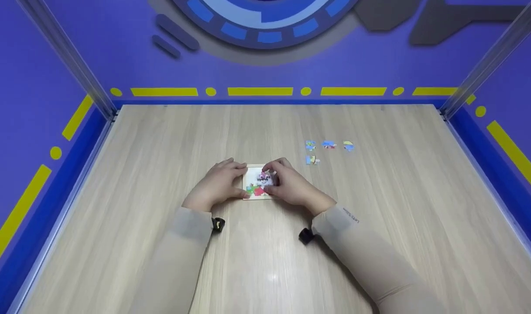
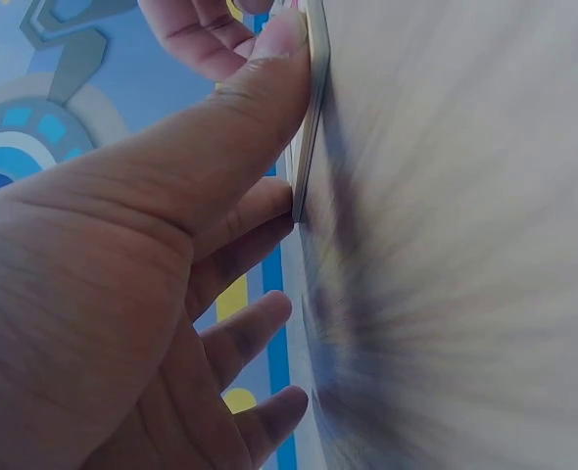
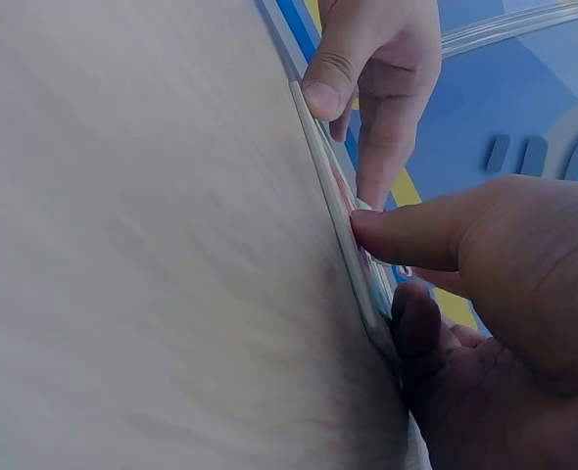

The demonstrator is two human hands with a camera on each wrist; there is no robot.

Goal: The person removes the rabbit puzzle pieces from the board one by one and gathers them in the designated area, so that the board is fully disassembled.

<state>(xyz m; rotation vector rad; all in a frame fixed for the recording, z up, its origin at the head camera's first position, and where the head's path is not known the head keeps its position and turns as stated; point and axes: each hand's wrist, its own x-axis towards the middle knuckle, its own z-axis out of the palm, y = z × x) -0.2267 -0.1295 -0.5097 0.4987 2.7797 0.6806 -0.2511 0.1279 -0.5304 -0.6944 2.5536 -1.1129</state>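
A small square puzzle tray [image 1: 253, 173] with a pale wooden rim lies on the table, with green and red puzzle pieces [image 1: 258, 191] along its near side. My left hand [image 1: 219, 183] holds the tray's left side between thumb and forefinger; its other fingers spread away in the left wrist view. Over the tray, my right hand [image 1: 292, 183] pinches a puzzle piece [image 1: 263, 178] showing a pink-and-white figure, thumb at the near side and forefinger at the far side. The right hand covers the tray's right side. Whether this piece lies flat in the tray cannot be told.
Several loose puzzle pieces lie to the right beyond the tray: a blue-green one [image 1: 310, 145], a blue-red one [image 1: 329, 144], a blue-yellow one [image 1: 348, 145] and another [image 1: 312, 160] nearer. Blue walls surround the wood-grain table [image 1: 160, 139] at the back and sides.
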